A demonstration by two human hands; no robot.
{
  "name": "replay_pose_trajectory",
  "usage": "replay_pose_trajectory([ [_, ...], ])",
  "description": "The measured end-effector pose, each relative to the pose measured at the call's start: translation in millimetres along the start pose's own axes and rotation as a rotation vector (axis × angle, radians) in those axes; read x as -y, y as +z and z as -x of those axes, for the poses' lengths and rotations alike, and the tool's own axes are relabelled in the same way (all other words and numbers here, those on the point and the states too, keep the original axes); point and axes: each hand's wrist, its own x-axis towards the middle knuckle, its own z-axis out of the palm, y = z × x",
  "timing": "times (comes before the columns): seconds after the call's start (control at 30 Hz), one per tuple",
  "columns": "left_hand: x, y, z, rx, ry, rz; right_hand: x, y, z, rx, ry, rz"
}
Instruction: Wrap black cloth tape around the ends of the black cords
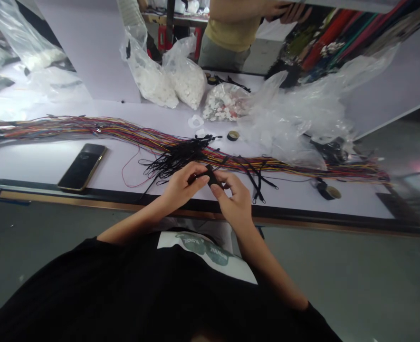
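Note:
Near the table's front edge, my left hand (186,186) and my right hand (234,195) meet, fingers closed around a small black piece (213,177) between them. It looks like black tape or a dark cable part; the fingers hide much of it. Just behind my left hand lies a heap of black looped cables (181,154). A long bundle of red, yellow and dark wires (124,130) runs across the table behind both hands. Right of my right hand, several short black cables with ring ends (258,178) lie crossed.
A phone (82,167) lies at left. Tape rolls sit behind the wires (233,136) and at right (329,191). Clear bags of white parts (188,78) stand at the back, with loose plastic (295,118) to the right. Beyond stands a person (231,33).

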Motion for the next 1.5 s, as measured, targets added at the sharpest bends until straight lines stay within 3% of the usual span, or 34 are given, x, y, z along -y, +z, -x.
replay_pose_trajectory([
  [0.2, -6.9, 4.1, -2.1, -0.09, -0.048, 0.092, 1.3, 0.7, 1.8, 0.004, -0.088, 0.073],
  [0.33, -10.6, 7.1, -4.1, -0.073, -0.099, 0.315, -2.3, 0.2, -0.9, -0.029, -0.221, 0.154],
  [0.47, -7.6, 8.2, -8.6, 0.071, -0.324, 0.673, -11.5, 3.2, -4.9, -0.228, -0.49, 0.36],
  [0.57, -1.0, 6.9, -12.6, 0.249, -0.53, 0.899, -19.0, 7.8, -8.1, -0.329, -0.649, 0.295],
  [0.63, 4.1, 6.3, -14.8, 0.404, -0.641, 1.012, -22.2, 9.8, -10.0, -0.315, -0.641, 0.122],
  [0.7, 8.6, 7.8, -16.0, 0.512, -0.669, 1.087, -22.9, 9.9, -11.1, -0.202, -0.532, -0.099],
  [0.8, 12.7, 15.7, -14.9, 0.474, -0.558, 1.119, -19.9, 6.9, -10.6, -0.025, -0.384, -0.348],
  [0.93, 13.0, 24.6, -10.2, 0.278, -0.348, 1.022, -14.1, 0.7, -8.2, -0.183, -0.211, -0.439],
  [1.03, 11.5, 16.5, -9.5, 0.274, -0.255, 0.918, -11.0, -7.8, -8.9, -0.117, -0.055, -0.456],
  [1.1, 10.4, 6.4, -11.2, 0.333, -0.171, 0.772, -8.6, -13.5, -10.1, -0.044, -0.085, -0.349],
  [1.2, 9.6, -3.0, -14.1, 0.366, -0.036, 0.474, -4.4, -14.5, -9.9, -0.068, -0.206, -0.103],
  [1.37, 13.8, 9.5, -10.4, 0.084, 0.07, 0.064, -7.5, 5.1, -4.5, -0.069, -0.058, -0.082],
  [1.43, 16.3, 18.0, -5.9, -0.008, 0.062, 0.047, -13.4, 10.9, -4.2, -0.041, 0.0, -0.08],
  [1.5, 17.7, 24.1, -1.9, -0.062, -0.002, 0.176, -19.0, 12.3, -4.9, -0.095, -0.008, 0.005],
])
